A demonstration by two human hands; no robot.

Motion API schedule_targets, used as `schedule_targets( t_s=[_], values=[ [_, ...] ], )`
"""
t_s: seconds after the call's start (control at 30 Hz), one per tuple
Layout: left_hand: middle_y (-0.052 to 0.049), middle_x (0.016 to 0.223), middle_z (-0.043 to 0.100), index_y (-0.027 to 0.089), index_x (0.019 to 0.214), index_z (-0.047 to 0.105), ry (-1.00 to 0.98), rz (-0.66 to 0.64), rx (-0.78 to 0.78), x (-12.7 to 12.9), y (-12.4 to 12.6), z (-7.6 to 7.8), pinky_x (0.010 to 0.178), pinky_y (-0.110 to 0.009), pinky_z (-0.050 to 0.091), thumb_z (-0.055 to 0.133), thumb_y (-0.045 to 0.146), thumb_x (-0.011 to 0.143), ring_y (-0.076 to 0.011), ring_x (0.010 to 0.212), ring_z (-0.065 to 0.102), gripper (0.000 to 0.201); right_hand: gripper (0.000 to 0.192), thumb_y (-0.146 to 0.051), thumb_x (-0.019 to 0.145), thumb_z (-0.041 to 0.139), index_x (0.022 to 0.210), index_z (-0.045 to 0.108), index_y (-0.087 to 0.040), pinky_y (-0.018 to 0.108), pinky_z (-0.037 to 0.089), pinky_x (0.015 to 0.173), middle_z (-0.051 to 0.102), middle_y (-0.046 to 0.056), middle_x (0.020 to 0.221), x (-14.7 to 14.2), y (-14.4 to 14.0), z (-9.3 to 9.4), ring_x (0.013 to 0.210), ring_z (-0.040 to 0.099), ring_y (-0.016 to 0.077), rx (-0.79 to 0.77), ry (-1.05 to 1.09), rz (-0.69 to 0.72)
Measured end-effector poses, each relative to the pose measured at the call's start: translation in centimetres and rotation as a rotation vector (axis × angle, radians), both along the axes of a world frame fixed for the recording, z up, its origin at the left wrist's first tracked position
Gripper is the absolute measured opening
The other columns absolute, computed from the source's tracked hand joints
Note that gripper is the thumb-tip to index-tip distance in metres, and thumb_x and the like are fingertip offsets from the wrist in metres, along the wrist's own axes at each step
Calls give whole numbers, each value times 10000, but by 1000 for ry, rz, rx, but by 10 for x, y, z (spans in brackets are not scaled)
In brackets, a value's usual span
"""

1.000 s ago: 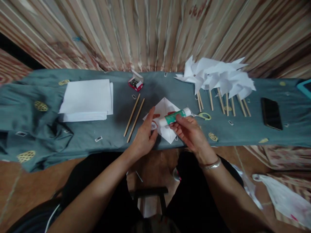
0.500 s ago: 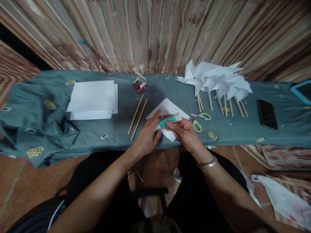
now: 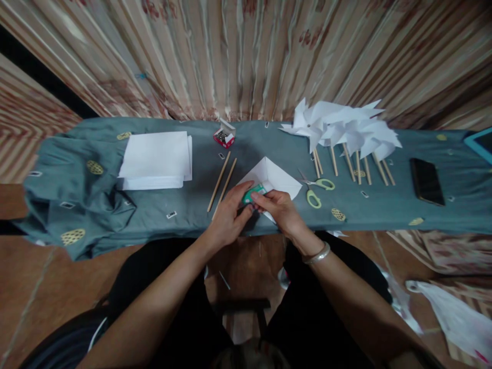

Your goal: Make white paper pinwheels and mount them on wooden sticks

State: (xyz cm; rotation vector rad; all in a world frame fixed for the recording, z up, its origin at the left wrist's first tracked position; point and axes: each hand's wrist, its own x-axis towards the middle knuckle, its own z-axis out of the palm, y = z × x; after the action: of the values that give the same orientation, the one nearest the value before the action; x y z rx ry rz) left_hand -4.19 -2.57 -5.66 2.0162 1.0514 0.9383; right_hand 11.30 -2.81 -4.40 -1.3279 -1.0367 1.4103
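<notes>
Both my hands are closed around a green and white glue stick (image 3: 253,193) near the front edge of the table. My left hand (image 3: 229,212) wraps its left end, and my right hand (image 3: 282,209), below a silver bracelet, grips it from the right with the thumb on the label. Beneath the hands lies a creased square of white paper (image 3: 283,179), its near part mostly hidden. Light green scissors (image 3: 315,183) rest just right of the paper. Two thin wooden sticks (image 3: 218,183) lie to the left, one partly behind my left hand.
A stack of white paper (image 3: 156,156) is on the left. Behind the sticks stands an open red and white box (image 3: 225,138) of small metal pieces. Several paper pinwheels (image 3: 346,123) on sticks lie at the back right, with a phone (image 3: 426,180) and a blue-edged tablet (image 3: 480,143) beyond.
Both hands have shifted slightly left and closer together with the glue stick. More of it is now covered by the fingers. The view has moved a little.
</notes>
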Motion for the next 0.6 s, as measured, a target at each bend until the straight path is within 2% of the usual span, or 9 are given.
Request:
schedule_targets(
  t_s=[0.07, 0.17, 0.23, 0.3, 0.37, 0.43, 0.53, 0.6],
  values=[
    [-149, 1267, 630, 151, 1277, 555, -17, 34, -32, -10, 5, 3, 950, -391, 524, 465, 328, 945, -234, 1152, 614, 387, 335, -492, 634, 800, 717, 731, -175, 235, 453, 551, 684, -12, 626, 2, -1, -1, 556, 573, 103, 59, -55, 54],
    [-125, 1197, 659, 148, 1246, 582, 83, 223, 9, -35, 18, 5, 968, -406, 504, 475, 353, 928, -238, 1095, 626, 393, 342, -481, 727, 720, 878, 751, -176, 259, 493, 601, 748, 28, 776, 19, -1, -1, 641, 637, 136, 153, -222, 52],
    [-120, 1158, 671, 157, 1247, 584, 201, 351, 34, -55, 27, 2, 970, -439, 497, 470, 342, 913, -261, 1084, 619, 399, 325, -449, 795, 660, 941, 749, -173, 296, 521, 647, 765, 58, 838, 38, -1, 1, 692, 669, 168, 235, -424, -4],
    [-146, 1127, 674, 134, 1238, 598, 353, 412, 52, -71, 32, -2, 961, -486, 491, 464, 315, 894, -306, 1086, 604, 410, 272, -366, 859, 595, 1000, 744, -187, 363, 547, 760, 774, 78, 930, 58, -3, 4, 773, 696, 203, 344, -688, -37],
    [-158, 1109, 676, 131, 1211, 619, 485, 417, 83, -83, 34, -6, 966, -527, 473, 454, 286, 883, -335, 1076, 593, 398, 261, -272, 890, 546, 1060, 730, -200, 429, 537, 896, 763, 92, 1060, 74, -6, 5, 932, 706, 240, 445, -880, 18],
    [-157, 1154, 658, 151, 1228, 610, 551, 410, 128, -89, 31, -6, 977, -550, 458, 459, 283, 884, -353, 1117, 570, 398, 295, -210, 903, 512, 1125, 706, -197, 476, 499, 1001, 730, 105, 1174, 83, -11, 4, 1093, 671, 262, 518, -981, 117],
    [-146, 1307, 581, 192, 1335, 523, 557, 397, 241, -86, 24, 1, 1016, -594, 428, 530, 310, 886, -379, 1244, 492, 464, 337, -186, 923, 474, 1195, 672, -172, 521, 465, 1060, 689, 136, 1254, 86, -21, -4, 1198, 619, 279, 584, -1045, 226],
    [-140, 1410, 504, 207, 1377, 473, 542, 352, 354, -74, 17, 8, 1067, -603, 394, 564, 295, 900, -376, 1331, 422, 493, 345, -189, 932, 460, 1208, 665, -162, 539, 465, 1060, 676, 153, 1269, 84, -27, -10, 1216, 601, 288, 609, -1068, 254]
  ],
)
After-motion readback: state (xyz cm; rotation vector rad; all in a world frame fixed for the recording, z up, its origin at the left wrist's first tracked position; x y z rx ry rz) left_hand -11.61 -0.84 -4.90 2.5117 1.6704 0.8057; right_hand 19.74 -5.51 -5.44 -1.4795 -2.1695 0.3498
